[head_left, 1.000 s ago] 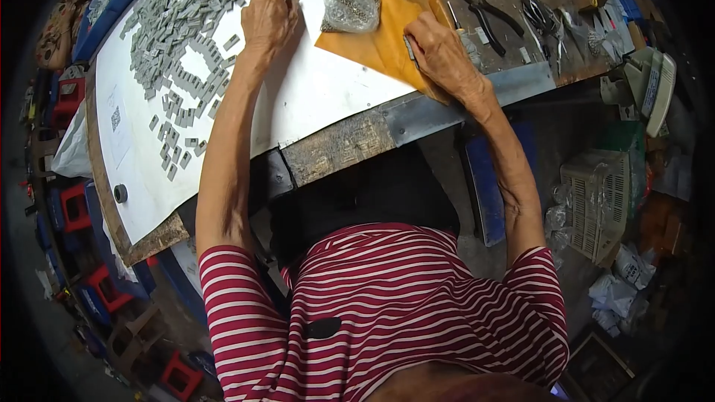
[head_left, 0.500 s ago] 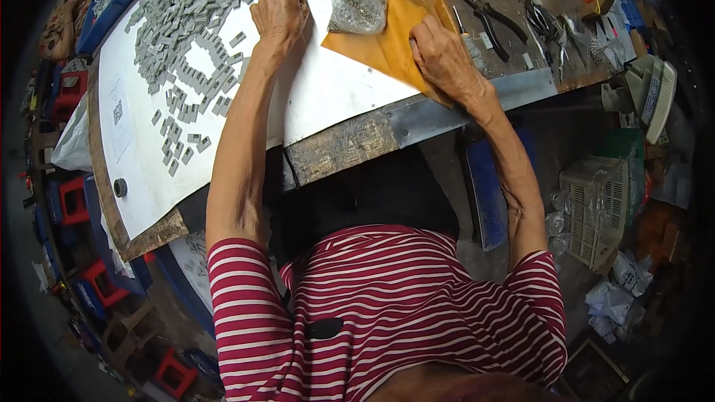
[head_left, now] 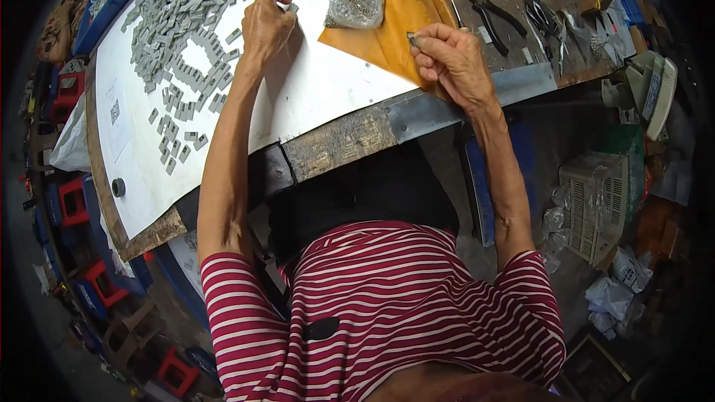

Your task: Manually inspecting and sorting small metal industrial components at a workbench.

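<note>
Grey, flat pieces lie in a broad pile [head_left: 186,0] beyond and left of the left hand [head_left: 267,30], whose fingers are curled beside a small grey piece [head_left: 292,8]; whether they grip it I cannot tell. The right hand [head_left: 453,63] pinches a dark grey part [head_left: 411,39] between thumb and forefinger, above an orange paper [head_left: 380,48]. With so many pieces loose, much handling seems left; which are finished does not show. White sheet [head_left: 328,89] spreads between the two sets of fingers, likely leaving room sideways, though a clear bag [head_left: 356,4] sits ahead and left of the right fingers. Pliers [head_left: 488,18] crowd their far right, and the tabletop [head_left: 342,152] ends nearer the body.
</note>
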`<state>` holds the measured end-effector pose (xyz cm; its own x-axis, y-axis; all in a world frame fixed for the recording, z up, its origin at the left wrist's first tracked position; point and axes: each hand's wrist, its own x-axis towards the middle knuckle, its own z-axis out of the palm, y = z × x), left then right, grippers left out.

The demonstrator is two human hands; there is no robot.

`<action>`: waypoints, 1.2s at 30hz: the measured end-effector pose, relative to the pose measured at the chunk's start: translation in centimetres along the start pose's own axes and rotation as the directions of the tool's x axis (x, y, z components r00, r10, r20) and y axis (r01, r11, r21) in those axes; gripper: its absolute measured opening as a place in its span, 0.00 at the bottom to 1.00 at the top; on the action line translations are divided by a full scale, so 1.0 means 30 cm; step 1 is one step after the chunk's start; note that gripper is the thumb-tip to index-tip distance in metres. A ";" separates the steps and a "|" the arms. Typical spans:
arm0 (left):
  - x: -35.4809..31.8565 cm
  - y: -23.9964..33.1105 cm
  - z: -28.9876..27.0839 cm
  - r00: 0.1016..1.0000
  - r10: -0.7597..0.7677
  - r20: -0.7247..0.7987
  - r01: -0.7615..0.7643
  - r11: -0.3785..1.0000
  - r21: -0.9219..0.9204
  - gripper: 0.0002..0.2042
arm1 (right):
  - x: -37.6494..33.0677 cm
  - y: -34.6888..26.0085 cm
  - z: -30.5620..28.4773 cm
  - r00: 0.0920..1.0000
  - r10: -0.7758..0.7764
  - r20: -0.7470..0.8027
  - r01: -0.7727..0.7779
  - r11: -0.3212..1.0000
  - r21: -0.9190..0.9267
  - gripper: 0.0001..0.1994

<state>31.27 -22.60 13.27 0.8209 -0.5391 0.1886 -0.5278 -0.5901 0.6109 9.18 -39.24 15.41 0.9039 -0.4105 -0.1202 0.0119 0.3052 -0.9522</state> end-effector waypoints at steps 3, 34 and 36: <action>-0.029 -0.006 -0.014 0.999 0.005 0.050 -0.005 1.000 0.011 0.09 | -0.013 0.003 0.026 0.993 0.073 0.098 -0.090 0.979 0.182 0.05; -0.493 0.168 -0.074 0.908 -0.124 0.400 0.417 0.367 -0.832 0.10 | -0.109 0.120 0.238 0.991 0.051 0.123 -0.065 0.991 0.114 0.04; -0.497 0.170 -0.071 0.903 -0.136 0.407 0.428 0.372 -0.824 0.10 | -0.113 0.128 0.238 0.991 0.050 0.125 -0.065 0.991 0.118 0.04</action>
<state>16.80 -16.30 15.22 0.7244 -0.6513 -0.2260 0.3346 0.0455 0.9413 9.21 -30.54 14.18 0.9497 -0.2842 -0.1315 0.0037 0.4300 -0.9028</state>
